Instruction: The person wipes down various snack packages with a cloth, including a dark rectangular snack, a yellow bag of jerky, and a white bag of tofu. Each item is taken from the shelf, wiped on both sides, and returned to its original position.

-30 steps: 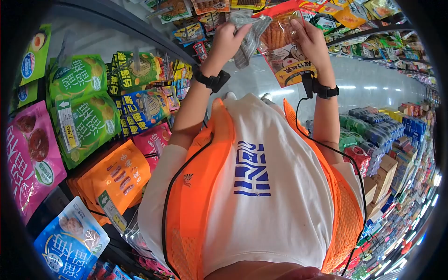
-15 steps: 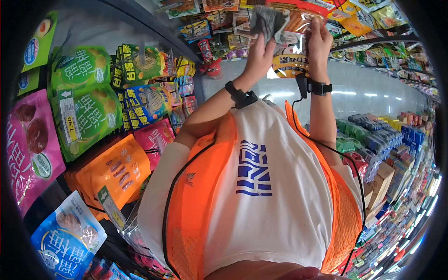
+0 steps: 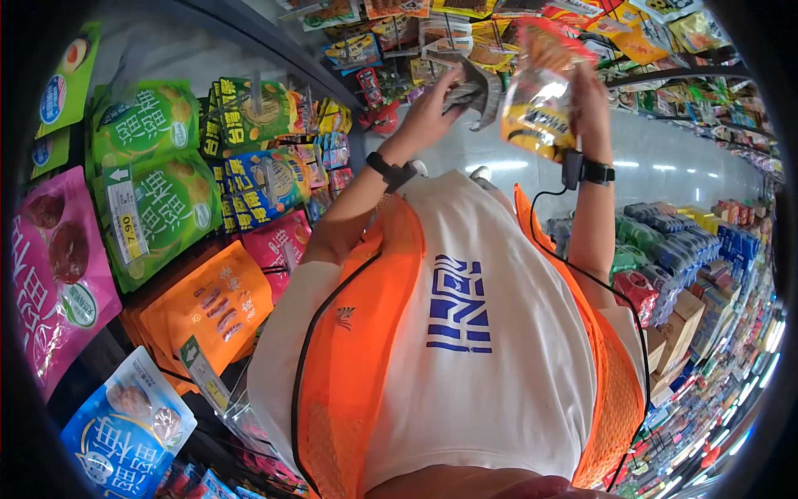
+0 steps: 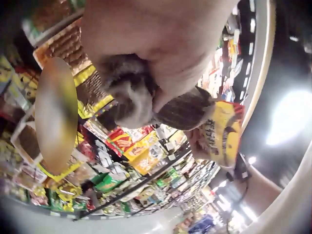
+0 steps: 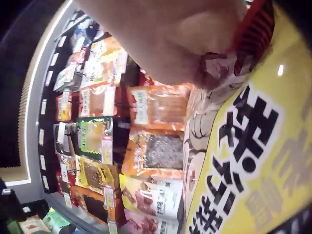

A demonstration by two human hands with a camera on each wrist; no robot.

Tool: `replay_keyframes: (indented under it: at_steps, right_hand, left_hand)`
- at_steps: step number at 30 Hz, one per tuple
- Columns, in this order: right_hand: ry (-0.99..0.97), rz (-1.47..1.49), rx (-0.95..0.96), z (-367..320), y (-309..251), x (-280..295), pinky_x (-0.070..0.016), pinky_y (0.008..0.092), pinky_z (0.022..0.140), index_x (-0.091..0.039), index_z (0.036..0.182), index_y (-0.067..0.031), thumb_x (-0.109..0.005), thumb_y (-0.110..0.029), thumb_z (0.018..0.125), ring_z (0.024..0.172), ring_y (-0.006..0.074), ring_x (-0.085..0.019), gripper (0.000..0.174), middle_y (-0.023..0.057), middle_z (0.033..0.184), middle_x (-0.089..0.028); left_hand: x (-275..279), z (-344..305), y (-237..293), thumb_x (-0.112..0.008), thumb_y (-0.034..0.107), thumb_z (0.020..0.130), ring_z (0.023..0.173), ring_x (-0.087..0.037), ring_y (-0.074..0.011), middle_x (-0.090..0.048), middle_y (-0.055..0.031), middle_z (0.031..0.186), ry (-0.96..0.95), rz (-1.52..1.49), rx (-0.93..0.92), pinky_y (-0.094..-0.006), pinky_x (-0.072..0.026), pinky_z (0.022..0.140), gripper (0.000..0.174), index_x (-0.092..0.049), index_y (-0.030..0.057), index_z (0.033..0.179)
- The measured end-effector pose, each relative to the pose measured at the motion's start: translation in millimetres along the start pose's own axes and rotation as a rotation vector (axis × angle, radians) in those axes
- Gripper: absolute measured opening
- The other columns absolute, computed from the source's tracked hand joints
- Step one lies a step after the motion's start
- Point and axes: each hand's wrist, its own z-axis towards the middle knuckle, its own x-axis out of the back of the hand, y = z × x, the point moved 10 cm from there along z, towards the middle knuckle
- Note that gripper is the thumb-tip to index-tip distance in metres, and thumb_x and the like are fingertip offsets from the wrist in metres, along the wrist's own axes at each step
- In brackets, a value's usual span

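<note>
My left hand point(image 3: 432, 115) grips a crumpled grey striped cloth point(image 3: 483, 98), which bunches out past the fingers. In the left wrist view the cloth point(image 4: 130, 100) hangs under the curled fingers. To the right, my right hand point(image 3: 592, 104) holds a snack packet point(image 3: 539, 125) by its side edge. The packet is red at the top, see-through in the middle and yellow with dark lettering at the bottom. A gap shows between cloth and packet in the head view. Up close in the right wrist view, the yellow part of the packet point(image 5: 243, 161) fills the right side.
Hanging snack bags cover the rack on the left, among them green bags point(image 3: 170, 195), an orange bag point(image 3: 212, 308) and a blue bag point(image 3: 129, 420). More packets point(image 3: 449, 33) hang on the rack ahead. Stacked drink packs point(image 3: 665, 241) stand at the right beyond the floor point(image 3: 490, 150).
The left hand wiped close against the packet with the cloth earlier, then came down and left, apart from it. The right hand moved slightly right and lower, tilting the packet.
</note>
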Motion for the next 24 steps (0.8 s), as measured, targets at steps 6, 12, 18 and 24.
replay_keyframes:
  at_steps: [6,12,18,24]
  right_hand:
    - [-0.344,0.066,-0.455,-28,154,-81,-0.0511,0.0264,0.081,-0.063,0.122,-0.0003,-0.053,-0.017,0.102,0.091,0.0137,-0.065,0.028,0.0062,0.104,-0.07]
    - [-0.546,0.073,-0.724,-84,142,-150,-0.0563,0.0271,0.077,-0.062,0.12,0.0009,-0.054,-0.016,0.102,0.087,0.0141,-0.069,0.026,0.0076,0.104,-0.071]
    - [-0.836,0.069,-0.759,-108,118,-186,-0.058,0.0306,0.086,-0.044,0.142,0.0059,-0.051,-0.021,0.105,0.102,0.023,-0.07,0.047,0.0173,0.132,-0.06]
    - [-0.977,-0.349,-0.186,-77,122,-205,-0.0577,0.0339,0.084,-0.046,0.145,-0.0032,-0.064,-0.015,0.098,0.102,0.022,-0.07,0.051,0.0114,0.128,-0.064]
  left_hand:
    - [15,-3,47,-0.081,0.003,0.071,0.102,-0.066,-0.0244,-0.058,-0.0064,0.119,-0.06,0.232,-0.236,-0.0338,-0.0557,0.079,0.064,-0.065,0.0245,0.128]
    - [48,-24,26,-0.07,-0.012,0.071,0.102,-0.067,-0.0295,-0.066,-0.008,0.11,-0.027,0.142,-0.202,-0.0351,-0.0551,0.084,0.042,-0.071,0.0084,0.108]
    - [103,-48,-33,-0.072,-0.009,0.075,0.092,-0.068,-0.0265,-0.069,-0.011,0.098,0.204,0.046,0.029,-0.0323,-0.0522,0.082,0.021,-0.069,-0.0011,0.094]
    - [110,-74,-129,-0.076,0.017,0.088,0.093,-0.067,-0.0199,-0.071,-0.0092,0.1,0.273,0.045,0.406,-0.0311,-0.0505,0.082,0.021,-0.069,0.0002,0.099]
